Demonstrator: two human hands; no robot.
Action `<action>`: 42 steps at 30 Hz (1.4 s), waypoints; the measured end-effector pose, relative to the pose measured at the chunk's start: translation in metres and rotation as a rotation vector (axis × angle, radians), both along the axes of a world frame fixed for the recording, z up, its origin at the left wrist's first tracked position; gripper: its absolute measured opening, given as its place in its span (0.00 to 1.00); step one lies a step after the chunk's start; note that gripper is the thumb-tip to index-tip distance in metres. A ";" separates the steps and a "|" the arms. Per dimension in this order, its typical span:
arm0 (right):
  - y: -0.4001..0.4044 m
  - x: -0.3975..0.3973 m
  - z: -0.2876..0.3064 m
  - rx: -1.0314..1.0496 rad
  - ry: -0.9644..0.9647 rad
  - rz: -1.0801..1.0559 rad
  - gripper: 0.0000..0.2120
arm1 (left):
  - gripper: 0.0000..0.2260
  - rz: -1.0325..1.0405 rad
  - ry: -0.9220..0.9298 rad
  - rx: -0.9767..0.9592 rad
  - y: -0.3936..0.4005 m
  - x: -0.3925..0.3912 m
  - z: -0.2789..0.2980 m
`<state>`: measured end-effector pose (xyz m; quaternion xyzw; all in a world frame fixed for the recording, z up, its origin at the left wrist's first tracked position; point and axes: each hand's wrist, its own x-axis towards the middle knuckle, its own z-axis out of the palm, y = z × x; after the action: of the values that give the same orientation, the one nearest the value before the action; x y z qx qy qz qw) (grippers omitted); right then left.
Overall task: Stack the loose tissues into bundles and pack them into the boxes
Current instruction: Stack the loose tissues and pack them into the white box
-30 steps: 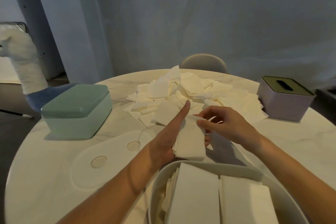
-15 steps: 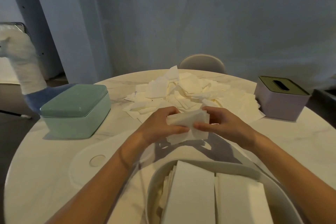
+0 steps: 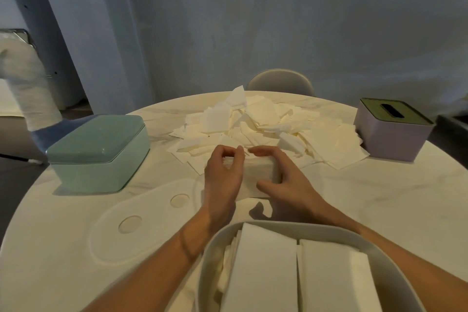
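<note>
I had the left hand (image 3: 222, 180) curled round the left end of a small bundle of tissues (image 3: 258, 172), thumb and forefinger meeting in a ring over its far corner. The right hand (image 3: 281, 180) cupped the other end, fingers arched over the far edge and thumb pressed along the near side, so both hands gripped the bundle between them. The bundle sat low at the middle of the round worktop (image 3: 379, 210); I could not tell whether it rested on the surface or hung just above it.

Just past my fingertips lay the pile of loose tissues (image 3: 258, 121), spread wide toward the far edge of the worktop, its nearest sheets almost touching the bundle. At the near edge, below my wrists, stood an open white box (image 3: 278, 225) with two neat stacks of tissues (image 3: 298, 273) side by side inside it. A flat white lid (image 3: 141, 230) with two round recesses lay left of my left forearm. Near the left edge stood a closed green box (image 3: 98, 152), well apart from my hands. At the right edge a lilac box (image 3: 390, 134) with a slotted olive top touched the fringe of the loose pile. Beyond the far edge I saw the rounded back of a chair (image 3: 278, 82).
</note>
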<state>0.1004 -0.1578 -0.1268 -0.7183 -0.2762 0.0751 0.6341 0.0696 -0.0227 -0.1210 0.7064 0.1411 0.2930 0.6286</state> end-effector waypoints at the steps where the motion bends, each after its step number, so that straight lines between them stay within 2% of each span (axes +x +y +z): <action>1: 0.002 -0.001 0.000 0.043 0.025 -0.013 0.32 | 0.08 0.018 -0.001 0.001 -0.001 0.002 -0.001; 5: 0.002 -0.006 -0.002 0.135 0.185 0.085 0.36 | 0.07 0.080 0.043 0.024 -0.004 0.004 -0.003; 8: 0.000 -0.006 -0.001 0.045 0.069 0.070 0.38 | 0.09 0.111 0.040 -0.023 -0.002 0.005 -0.004; 11: 0.001 -0.007 0.001 -0.036 -0.033 0.085 0.38 | 0.06 0.086 0.019 -0.089 0.003 0.005 -0.006; 15: 0.005 -0.010 0.001 0.134 0.163 0.120 0.36 | 0.06 0.067 0.028 -0.057 0.000 0.004 -0.003; 19: 0.002 -0.008 0.002 0.061 0.028 0.119 0.37 | 0.05 0.119 0.032 -0.045 0.002 0.004 0.000; 22: -0.004 -0.001 -0.001 -0.045 -0.024 0.114 0.35 | 0.09 0.087 0.016 -0.078 0.004 0.001 -0.001; 24: -0.012 0.006 -0.002 -0.242 -0.252 0.054 0.31 | 0.11 0.036 0.027 -0.089 0.003 -0.001 -0.001; 26: -0.017 0.011 0.000 -0.331 -0.412 0.015 0.24 | 0.10 0.002 0.018 -0.069 0.004 -0.001 -0.001; 32: -0.023 0.022 0.000 -0.300 -0.417 0.012 0.24 | 0.04 -0.075 0.042 0.016 0.003 -0.005 0.002; 34: -0.025 0.023 0.000 -0.317 -0.382 0.039 0.24 | 0.07 -0.189 0.109 0.157 0.010 -0.004 0.008; 36: -0.028 0.024 0.002 -0.314 -0.382 0.062 0.23 | 0.16 -0.351 0.213 0.479 0.025 -0.003 0.018; 38: -0.030 0.026 0.004 -0.320 -0.411 0.089 0.23 | 0.21 -0.464 0.296 0.708 0.039 -0.004 0.027; 39: -0.031 0.027 0.005 -0.324 -0.422 0.091 0.23 | 0.21 -0.492 0.314 0.773 0.045 -0.004 0.029; 42: -0.033 0.028 0.007 -0.335 -0.434 0.080 0.23 | 0.13 -0.510 0.283 0.858 0.062 -0.004 0.031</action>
<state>0.1284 -0.1907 -0.1201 -0.8008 -0.4176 -0.0108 0.4291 0.0655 0.0390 -0.0905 0.9453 -0.0847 0.0637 0.3085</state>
